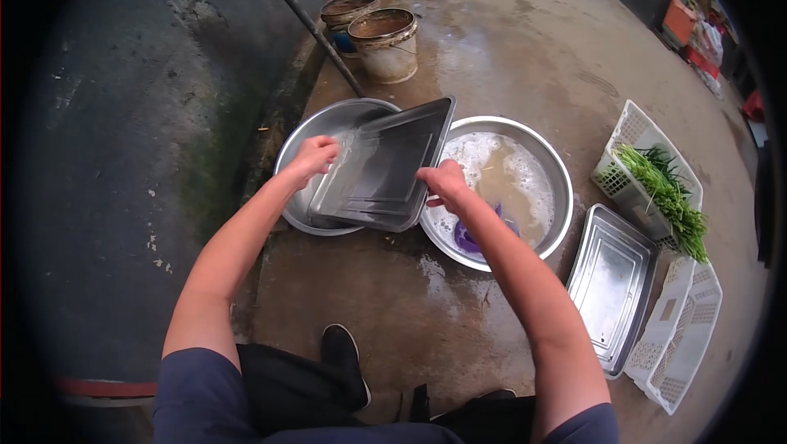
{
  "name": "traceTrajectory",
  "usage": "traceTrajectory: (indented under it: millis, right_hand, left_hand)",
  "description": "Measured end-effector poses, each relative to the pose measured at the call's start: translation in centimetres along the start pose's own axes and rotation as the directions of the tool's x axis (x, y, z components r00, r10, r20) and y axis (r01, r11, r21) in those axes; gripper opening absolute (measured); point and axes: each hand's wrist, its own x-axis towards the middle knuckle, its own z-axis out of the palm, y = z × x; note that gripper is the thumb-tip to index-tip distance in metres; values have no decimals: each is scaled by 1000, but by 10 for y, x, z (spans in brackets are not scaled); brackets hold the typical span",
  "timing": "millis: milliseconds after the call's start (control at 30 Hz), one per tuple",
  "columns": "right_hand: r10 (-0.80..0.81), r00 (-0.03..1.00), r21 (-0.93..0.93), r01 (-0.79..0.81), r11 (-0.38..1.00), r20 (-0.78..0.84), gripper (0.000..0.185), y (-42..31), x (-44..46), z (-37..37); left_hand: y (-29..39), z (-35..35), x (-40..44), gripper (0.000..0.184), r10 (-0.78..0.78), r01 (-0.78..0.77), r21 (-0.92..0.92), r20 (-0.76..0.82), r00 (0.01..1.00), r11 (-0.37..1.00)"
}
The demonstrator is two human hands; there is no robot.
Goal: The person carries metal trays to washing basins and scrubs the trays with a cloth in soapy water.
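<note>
A deep rectangular metal tray (381,161) is tilted over the left round metal basin (293,134), its right side raised. My right hand (443,184) grips the tray's right rim, thumb and fingers around the edge. Over the tray's lower left part is my left hand (313,159), fingers curled together; whatever they may hold is hidden. Clear water shows beneath that hand. Beside the tray, under my right forearm, stands a second round metal basin (561,190) of cloudy, foamy water. A purple item (467,239), partly hidden, lies in it.
Two dirty buckets (389,59) stand by the wall, near a leaning pole (303,18). On the right are a white plastic basket (627,128) with green vegetables (668,194), a shallow metal tray (611,288) and another white basket (676,337). The concrete floor is wet.
</note>
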Motion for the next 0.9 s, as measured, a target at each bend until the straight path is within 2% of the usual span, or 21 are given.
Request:
traceTrajectory:
  millis: [33,67,133,167,233,367,400,467,533,567,600,667,700,733,800,833,900]
  right_hand:
    - [-2,1000,-1,2,1000,4,31,8,6,6]
    - [18,1000,55,-18,998,3,26,14,12,14]
    - [42,999,110,-43,993,10,21,31,21,23]
    - [23,1000,163,-25,986,14,18,40,26,24]
    - [-12,1000,305,5,952,23,15,44,20,24]
    - [-21,1000,395,11,919,20,24,77,30,16]
    - [-21,1000,396,10,918,23,24,84,28,14]
    - [-90,989,572,10,821,113,28,94,21,11]
    - [-69,980,596,-58,801,187,32,98,14,4]
    - [-59,982,608,-65,791,181,33,100,12,3]
    - [-47,984,621,-71,781,172,33,102,11,2]
    - [-39,984,608,-77,790,175,34,106,15,0]
    - [-34,983,600,-82,796,180,35,109,18,-1]
    - [-33,983,600,-82,796,178,35,111,21,-2]
    - [-47,981,605,-78,792,188,36,115,24,-3]
    - [-44,978,614,-91,784,202,37,115,24,-4]
    - [-33,978,617,-102,781,204,41,119,30,-4]
  left_hand:
    - [-14,-14,4,37,-45,48,36,-77,996,998]
    - [-22,-24,4,37,-48,51,35,-82,995,998]
    - [-40,-41,-1,39,-127,168,190,-212,969,967]
    - [-51,-49,1,39,-129,171,192,-212,969,966]
    - [-78,-64,9,46,-67,186,342,-332,941,921]
    - [-114,-83,13,45,27,153,461,-362,932,874]
    - [-121,-87,14,49,5,178,473,-360,933,863]
    - [-122,-92,8,53,-22,209,484,-365,931,850]
    - [-112,-87,-3,60,-145,282,358,-365,920,890]
    - [-117,-94,2,62,-107,261,441,-344,933,859]
    - [-120,-96,4,62,-111,261,438,-339,934,860]
    - [-121,-102,6,64,-57,273,532,-386,921,802]
    - [-120,-101,5,58,-20,289,553,-441,897,782]
    - [-118,-101,5,58,-19,287,553,-439,898,782]
    - [-116,-99,1,47,-297,396,258,-350,888,881]
    - [-121,-99,-1,47,-306,406,260,-351,885,876]
    - [-123,-101,0,35,-324,412,112,-451,832,904]
